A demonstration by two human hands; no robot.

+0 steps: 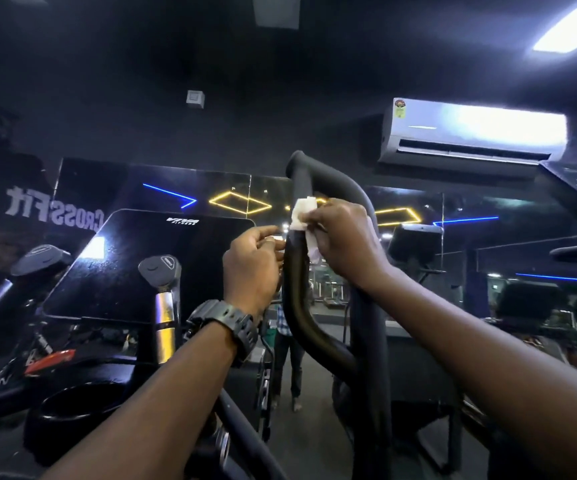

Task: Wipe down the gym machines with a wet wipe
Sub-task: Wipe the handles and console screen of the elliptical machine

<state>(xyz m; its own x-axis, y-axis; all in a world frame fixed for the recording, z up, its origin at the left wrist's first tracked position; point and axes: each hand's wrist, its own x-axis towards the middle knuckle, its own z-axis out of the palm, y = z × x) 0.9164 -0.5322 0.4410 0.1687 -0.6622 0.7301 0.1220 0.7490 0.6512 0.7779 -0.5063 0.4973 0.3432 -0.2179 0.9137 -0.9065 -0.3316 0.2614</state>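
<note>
Here right hand (pixel 344 237) seemingly presses wipe (pixel 303 213) against handlebar (pixel 297 271).

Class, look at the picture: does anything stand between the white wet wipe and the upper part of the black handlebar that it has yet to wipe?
Nothing visible does. The right hand presses the white wet wipe against the curved black foam handlebar; the bar above it is bare.

My forearms are bare, no sleeves reaching them; a chunky black digital watch (pixel 233 323) wraps my left wrist.
</note>
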